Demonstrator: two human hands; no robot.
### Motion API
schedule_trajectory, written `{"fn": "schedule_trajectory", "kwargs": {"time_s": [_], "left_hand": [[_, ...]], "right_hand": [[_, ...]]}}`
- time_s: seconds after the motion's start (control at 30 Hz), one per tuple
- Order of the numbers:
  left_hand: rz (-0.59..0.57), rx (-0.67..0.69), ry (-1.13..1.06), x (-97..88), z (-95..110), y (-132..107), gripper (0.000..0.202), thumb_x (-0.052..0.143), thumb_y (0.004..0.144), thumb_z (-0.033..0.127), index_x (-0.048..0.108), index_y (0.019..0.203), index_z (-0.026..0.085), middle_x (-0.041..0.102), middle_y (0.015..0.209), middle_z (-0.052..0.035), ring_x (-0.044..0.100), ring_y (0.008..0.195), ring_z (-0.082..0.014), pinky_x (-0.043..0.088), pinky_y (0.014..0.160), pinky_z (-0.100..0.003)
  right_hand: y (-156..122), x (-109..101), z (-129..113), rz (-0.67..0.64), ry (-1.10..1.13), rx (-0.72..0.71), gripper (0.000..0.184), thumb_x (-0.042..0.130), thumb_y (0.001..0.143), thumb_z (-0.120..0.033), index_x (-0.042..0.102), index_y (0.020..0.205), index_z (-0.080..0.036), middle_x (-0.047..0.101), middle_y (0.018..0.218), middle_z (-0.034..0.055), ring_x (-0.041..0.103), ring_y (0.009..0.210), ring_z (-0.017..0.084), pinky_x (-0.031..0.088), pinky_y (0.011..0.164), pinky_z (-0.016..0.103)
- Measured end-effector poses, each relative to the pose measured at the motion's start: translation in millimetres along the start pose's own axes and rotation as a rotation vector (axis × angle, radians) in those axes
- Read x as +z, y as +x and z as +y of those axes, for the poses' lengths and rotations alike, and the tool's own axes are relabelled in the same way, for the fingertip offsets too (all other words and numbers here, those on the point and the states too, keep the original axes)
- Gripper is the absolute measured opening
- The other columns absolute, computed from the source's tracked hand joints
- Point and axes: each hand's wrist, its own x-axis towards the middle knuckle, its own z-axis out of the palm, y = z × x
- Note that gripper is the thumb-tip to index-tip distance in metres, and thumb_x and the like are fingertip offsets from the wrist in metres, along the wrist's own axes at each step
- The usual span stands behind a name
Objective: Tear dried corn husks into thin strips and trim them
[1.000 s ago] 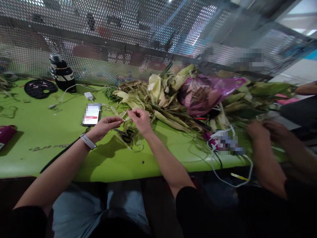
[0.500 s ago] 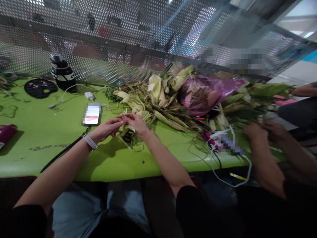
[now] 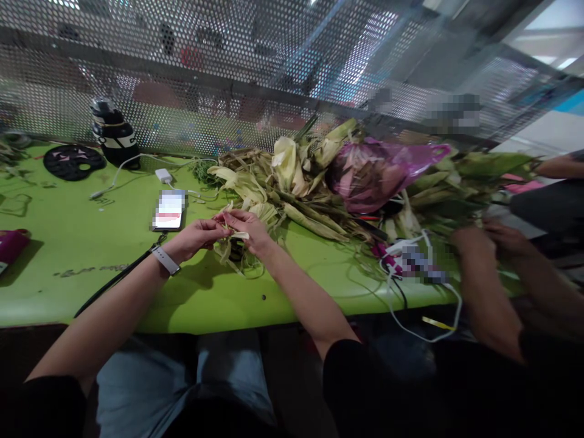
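Note:
Both my hands meet over the green table, fingers pinched close together. My left hand [image 3: 203, 235], with a watch on the wrist, is closed on a pale strip of corn husk. My right hand [image 3: 252, 230] pinches the same husk strip [image 3: 239, 235], whose pale end sticks out below its fingers. Under the hands lie loose husk shreds [image 3: 225, 250] and a small dark object that I cannot make out. Just beyond them spreads a heap of dried corn husks [image 3: 255, 182]. Left of my hands lies a lit phone [image 3: 169, 210] with a black strap.
A black bottle [image 3: 116, 137] and a black palette [image 3: 73, 162] stand at the back left. A purple plastic bag [image 3: 369, 176] sits on the husks. White cables [image 3: 426, 337] hang over the front edge at right, near another person's hands [image 3: 477, 243]. Perforated metal screen [image 3: 205, 91] behind.
My fingers have shifted slightly around the husk. A pale strip end now shows below my right hand's fingers. The rest looks nearly the same.

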Motion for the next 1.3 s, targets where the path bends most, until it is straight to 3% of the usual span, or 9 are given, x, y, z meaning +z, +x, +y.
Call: {"fn": "schedule_trajectory", "kwargs": {"time_s": [0.27, 0.47, 0.53, 0.6, 0.67, 0.73, 0.93, 1.1, 1.3], "left_hand": [[-0.085, -0.012, 0.115, 3.3, 6, -6, 0.024, 0.079, 0.068, 0.038, 0.071, 0.068, 0.015, 0.054, 0.06, 0.0015, 0.041, 0.049, -0.0051, 0.034, 0.046, -0.019], [-0.166, -0.072, 0.046, 4.5, 3, -6, 0.027, 0.08, 0.068, 0.037, 0.067, 0.065, 0.014, 0.052, 0.054, 0.0022, 0.045, 0.047, -0.006, 0.038, 0.046, -0.02], [-0.118, -0.061, -0.024, 5.0, 4, -5, 0.027, 0.08, 0.068, 0.037, 0.067, 0.07, 0.013, 0.056, 0.058, 0.0011, 0.048, 0.048, -0.0063, 0.04, 0.047, -0.02], [-0.028, -0.037, -0.087, 5.2, 4, -4, 0.026, 0.079, 0.07, 0.036, 0.068, 0.076, 0.013, 0.061, 0.064, -0.0007, 0.054, 0.052, -0.0073, 0.045, 0.051, -0.021], [0.087, -0.022, -0.137, 5.4, 5, -2, 0.026, 0.078, 0.072, 0.036, 0.069, 0.079, 0.013, 0.064, 0.068, -0.0021, 0.057, 0.056, -0.0084, 0.05, 0.057, -0.023], [0.193, -0.01, -0.179, 6.2, 5, -1, 0.028, 0.076, 0.073, 0.039, 0.069, 0.08, 0.012, 0.064, 0.069, -0.0031, 0.058, 0.058, -0.0092, 0.052, 0.06, -0.024], [0.284, 0.113, -0.15, 9.3, 2, 0, 0.032, 0.075, 0.073, 0.044, 0.067, 0.078, 0.013, 0.063, 0.07, -0.0024, 0.058, 0.063, -0.0107, 0.052, 0.065, -0.027], [0.299, 0.203, 0.003, 10.9, 1, 0, 0.029, 0.072, 0.075, 0.043, 0.062, 0.075, 0.015, 0.058, 0.066, 0.0006, 0.052, 0.06, -0.0095, 0.045, 0.061, -0.024], [0.348, 0.316, 0.125, 11.2, 4, 1, 0.023, 0.065, 0.081, 0.039, 0.06, 0.08, 0.016, 0.058, 0.074, -0.0003, 0.051, 0.068, -0.0111, 0.04, 0.064, -0.024]], "right_hand": [[1, -1, 1, -0.026, -0.05, 0.009, 0.028, 0.078, 0.069, -0.043, 0.074, 0.079, -0.018, 0.072, 0.082, 0.0042, 0.065, 0.079, 0.015, 0.052, 0.077, 0.029], [-2, 6, -4, 0.001, -0.071, 0.033, 0.037, 0.081, 0.062, -0.05, 0.073, 0.077, -0.018, 0.072, 0.08, 0.0035, 0.065, 0.077, 0.015, 0.053, 0.077, 0.029], [0, 1, -10, 0.049, -0.069, 0.05, 0.042, 0.076, 0.066, -0.056, 0.073, 0.084, -0.019, 0.072, 0.084, 0.0042, 0.066, 0.078, 0.016, 0.054, 0.075, 0.029], [2, -7, -16, 0.113, -0.098, 0.083, 0.052, 0.06, 0.076, -0.067, 0.072, 0.092, -0.019, 0.072, 0.086, 0.0058, 0.066, 0.077, 0.016, 0.054, 0.072, 0.03], [3, -14, -22, 0.172, -0.149, 0.115, 0.067, 0.04, 0.081, -0.076, 0.071, 0.084, -0.017, 0.071, 0.078, 0.0076, 0.065, 0.068, 0.016, 0.053, 0.066, 0.03], [2, -15, -24, 0.212, -0.229, 0.118, 0.073, 0.033, 0.081, -0.08, 0.067, 0.073, -0.016, 0.066, 0.067, 0.007, 0.061, 0.059, 0.015, 0.05, 0.06, 0.029], [-10, 2, -20, 0.203, -0.514, -0.122, 0.044, 0.063, 0.076, -0.062, 0.057, 0.067, -0.019, 0.053, 0.058, -0.0027, 0.05, 0.054, 0.011, 0.041, 0.056, 0.025], [-9, 6, -14, 0.224, -0.477, -0.171, 0.036, 0.064, 0.077, -0.055, 0.056, 0.073, -0.02, 0.052, 0.058, -0.0043, 0.049, 0.055, 0.011, 0.04, 0.056, 0.024], [-10, 7, -13, 0.245, -0.459, -0.226, 0.034, 0.062, 0.08, -0.054, 0.057, 0.076, -0.021, 0.053, 0.059, -0.0038, 0.049, 0.055, 0.011, 0.041, 0.058, 0.025]]}}
